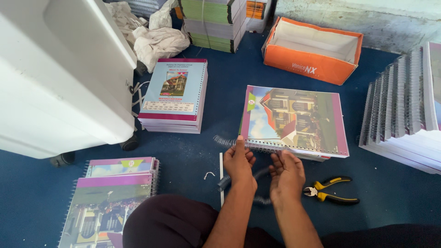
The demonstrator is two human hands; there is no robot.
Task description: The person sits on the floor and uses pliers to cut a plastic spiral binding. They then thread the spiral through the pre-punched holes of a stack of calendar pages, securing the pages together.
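Note:
A notebook (296, 120) with a house picture on its cover lies flat on the blue floor in front of me. A grey spiral wire coil (225, 141) runs along its near punched edge and sticks out to the left. My left hand (240, 160) pinches the coil at the notebook's near left corner. My right hand (287, 173) is beside it, fingers curled on the coil at the same edge. More coil (224, 182) loops on the floor under my wrists.
Yellow-handled pliers (330, 190) lie right of my right hand. Stacks of notebooks sit at far left (174, 96), near left (110, 202) and right (404, 105). An open orange box (312, 62), white cloths (156, 41) and a white machine (59, 78) stand behind.

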